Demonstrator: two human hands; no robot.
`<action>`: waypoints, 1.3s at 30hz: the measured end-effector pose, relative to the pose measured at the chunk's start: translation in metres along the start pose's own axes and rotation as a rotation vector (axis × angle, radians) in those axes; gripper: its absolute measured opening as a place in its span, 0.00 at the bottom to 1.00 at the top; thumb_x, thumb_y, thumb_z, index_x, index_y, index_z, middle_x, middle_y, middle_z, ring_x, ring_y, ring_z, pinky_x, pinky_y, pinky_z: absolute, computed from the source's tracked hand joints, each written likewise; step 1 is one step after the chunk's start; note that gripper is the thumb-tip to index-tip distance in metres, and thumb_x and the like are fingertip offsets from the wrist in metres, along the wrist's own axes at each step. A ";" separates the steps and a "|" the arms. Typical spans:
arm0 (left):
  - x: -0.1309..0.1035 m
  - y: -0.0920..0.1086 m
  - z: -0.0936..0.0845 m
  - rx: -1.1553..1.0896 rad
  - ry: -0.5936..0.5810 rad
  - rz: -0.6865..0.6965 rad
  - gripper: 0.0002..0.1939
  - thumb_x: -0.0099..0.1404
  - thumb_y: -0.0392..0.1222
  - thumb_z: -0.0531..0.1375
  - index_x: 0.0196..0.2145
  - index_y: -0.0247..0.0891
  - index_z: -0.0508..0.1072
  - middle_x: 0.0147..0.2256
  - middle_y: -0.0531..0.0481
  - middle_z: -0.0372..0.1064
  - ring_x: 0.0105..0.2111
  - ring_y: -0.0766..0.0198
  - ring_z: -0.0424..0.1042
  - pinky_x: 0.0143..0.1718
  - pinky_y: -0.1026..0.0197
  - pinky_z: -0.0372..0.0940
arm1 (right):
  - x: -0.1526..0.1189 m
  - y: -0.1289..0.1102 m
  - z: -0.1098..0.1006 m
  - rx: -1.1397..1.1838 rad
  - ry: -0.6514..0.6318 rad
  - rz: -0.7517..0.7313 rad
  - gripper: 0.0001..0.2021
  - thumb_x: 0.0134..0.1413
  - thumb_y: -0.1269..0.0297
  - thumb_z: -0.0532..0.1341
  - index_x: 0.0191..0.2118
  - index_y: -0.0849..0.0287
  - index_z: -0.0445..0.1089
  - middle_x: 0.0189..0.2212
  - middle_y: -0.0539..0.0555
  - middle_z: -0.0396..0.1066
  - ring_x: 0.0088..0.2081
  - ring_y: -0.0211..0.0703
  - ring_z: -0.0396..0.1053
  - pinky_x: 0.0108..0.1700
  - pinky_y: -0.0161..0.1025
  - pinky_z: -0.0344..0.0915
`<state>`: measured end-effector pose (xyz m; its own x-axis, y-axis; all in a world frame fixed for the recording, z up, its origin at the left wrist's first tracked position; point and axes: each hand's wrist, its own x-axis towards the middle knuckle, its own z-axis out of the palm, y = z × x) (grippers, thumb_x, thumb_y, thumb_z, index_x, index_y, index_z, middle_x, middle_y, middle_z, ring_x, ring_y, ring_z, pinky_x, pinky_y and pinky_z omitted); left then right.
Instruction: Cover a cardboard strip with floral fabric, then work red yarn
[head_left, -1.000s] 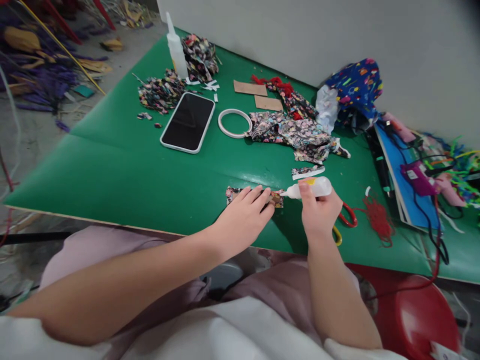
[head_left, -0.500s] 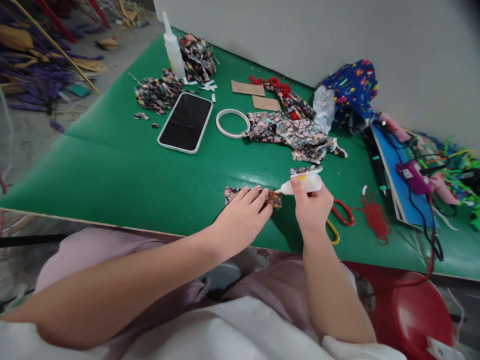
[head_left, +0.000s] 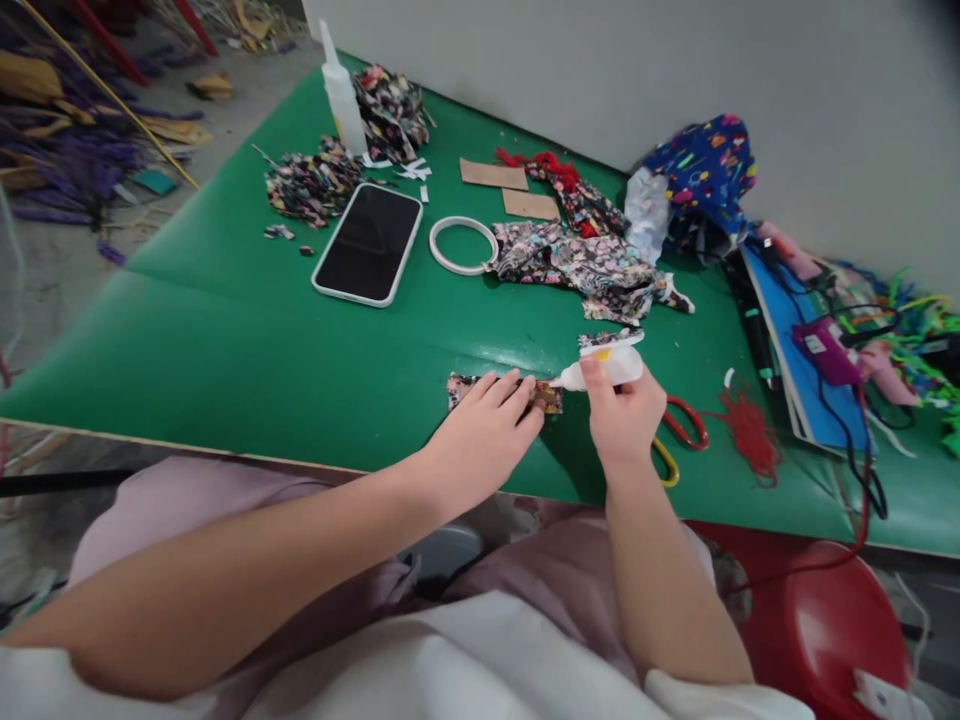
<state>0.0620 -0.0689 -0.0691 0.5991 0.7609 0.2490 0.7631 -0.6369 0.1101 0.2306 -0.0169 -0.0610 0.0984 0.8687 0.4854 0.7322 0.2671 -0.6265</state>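
Note:
My left hand (head_left: 484,430) lies flat with fingers stretched over a small strip of floral fabric (head_left: 455,388) at the table's near edge. Brown card shows on the strip's right end, and the rest is under my fingers. A white glue bottle (head_left: 621,366) is gripped in my right hand (head_left: 628,412). It is tilted sideways, its nozzle tip at the strip's right end by my left fingertips. Scissors with red and yellow handles (head_left: 688,424) lie partly hidden beside my right hand. Another floral piece with a white edge (head_left: 604,340) sits just beyond the bottle.
On the green table (head_left: 247,360) are a phone (head_left: 369,243), a white ring (head_left: 463,246), crumpled floral fabric (head_left: 577,262), cardboard pieces (head_left: 493,174) and an upright glue bottle (head_left: 343,108). Red thread (head_left: 752,433) and a blue folder (head_left: 814,370) lie at right. A red stool (head_left: 844,620) stands below.
The view has shifted very slightly. Both hands, the glue bottle and the fabric strip keep nearly the same positions.

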 end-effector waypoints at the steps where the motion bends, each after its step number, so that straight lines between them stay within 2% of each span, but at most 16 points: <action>1: 0.000 0.000 0.000 -0.001 0.001 -0.002 0.17 0.66 0.35 0.48 0.51 0.31 0.66 0.53 0.37 0.63 0.55 0.49 0.60 0.54 0.47 0.55 | 0.000 0.000 0.000 0.002 -0.001 -0.003 0.17 0.48 0.49 0.60 0.23 0.60 0.69 0.19 0.49 0.67 0.25 0.39 0.65 0.30 0.37 0.61; 16: 0.000 0.000 -0.001 0.005 0.003 -0.004 0.18 0.65 0.35 0.48 0.51 0.31 0.66 0.54 0.37 0.63 0.55 0.51 0.61 0.54 0.48 0.56 | -0.002 -0.002 -0.003 0.006 -0.039 -0.018 0.17 0.49 0.50 0.59 0.22 0.59 0.68 0.17 0.48 0.67 0.22 0.38 0.65 0.28 0.37 0.62; 27: 0.000 0.000 -0.001 -0.019 -0.010 -0.011 0.18 0.65 0.34 0.48 0.52 0.32 0.65 0.55 0.39 0.62 0.55 0.51 0.60 0.55 0.48 0.55 | -0.006 0.000 -0.008 0.006 -0.057 -0.050 0.15 0.49 0.51 0.60 0.24 0.59 0.70 0.20 0.50 0.70 0.24 0.39 0.68 0.29 0.37 0.63; 39: 0.000 -0.001 0.001 -0.020 -0.022 -0.003 0.21 0.65 0.34 0.48 0.55 0.31 0.62 0.55 0.39 0.61 0.56 0.50 0.59 0.55 0.48 0.55 | -0.013 0.000 -0.015 0.085 -0.066 -0.098 0.10 0.49 0.57 0.61 0.27 0.59 0.70 0.22 0.50 0.72 0.25 0.38 0.69 0.29 0.36 0.65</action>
<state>0.0616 -0.0683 -0.0705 0.6020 0.7653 0.2279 0.7601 -0.6367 0.1301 0.2393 -0.0339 -0.0582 -0.0178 0.8616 0.5072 0.6764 0.3840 -0.6285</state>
